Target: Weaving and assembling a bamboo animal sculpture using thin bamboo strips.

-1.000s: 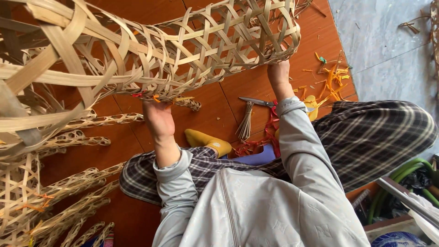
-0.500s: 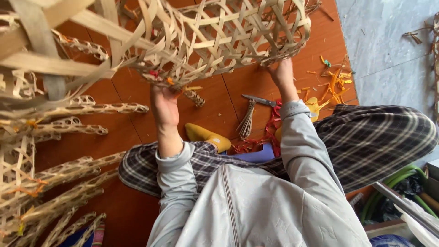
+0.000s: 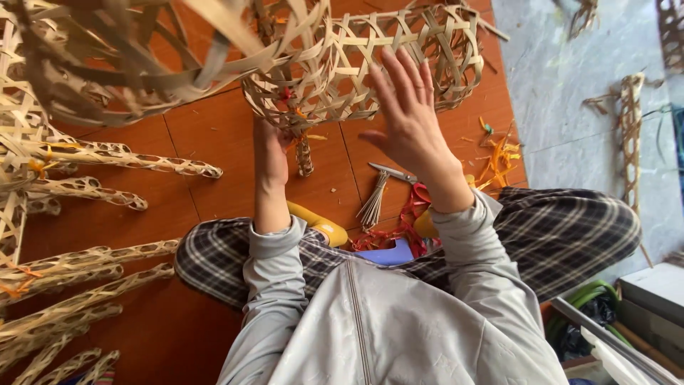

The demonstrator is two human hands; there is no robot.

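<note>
Woven bamboo basket (image 3: 370, 64), open lattice, held above the red-brown floor (image 3: 214, 150): left hand (image 3: 272, 153) closed on its lower edge, right hand (image 3: 406, 107) spread open against its side, scissors (image 3: 395, 173) lying below.

A light grey zip jacket (image 3: 385, 321) with cuffed sleeves, dark plaid trousers (image 3: 570, 235), yellow shoes (image 3: 320, 224); both hands bare.
</note>
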